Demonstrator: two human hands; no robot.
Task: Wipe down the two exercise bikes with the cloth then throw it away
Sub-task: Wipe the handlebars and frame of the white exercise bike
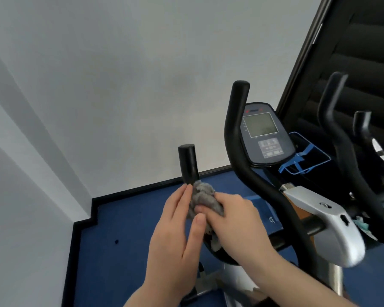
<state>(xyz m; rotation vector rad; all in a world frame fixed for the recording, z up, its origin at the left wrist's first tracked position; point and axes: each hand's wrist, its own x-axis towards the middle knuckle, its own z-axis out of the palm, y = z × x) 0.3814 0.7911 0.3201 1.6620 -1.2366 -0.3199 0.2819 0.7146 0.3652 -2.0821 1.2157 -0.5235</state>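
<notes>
A crumpled grey cloth (pixel 203 199) is wrapped around the lower part of the near bike's left black handlebar grip (pixel 187 162). My right hand (pixel 237 220) is closed around the cloth and the bar. My left hand (pixel 177 227) lies flat against the other side of the cloth, fingers extended, thumb pressing it. The near exercise bike has a curved black handlebar (pixel 237 138), a grey console with a screen (pixel 263 134) and a silver housing (pixel 328 222). A second bike's black handlebars (pixel 335 111) rise at the far right.
A white wall stands ahead and to the left, with black skirting (pixel 129 191) around blue carpet (pixel 115 240). A blue wire holder (pixel 304 156) sits behind the console. A dark slatted blind (pixel 364 52) fills the upper right corner.
</notes>
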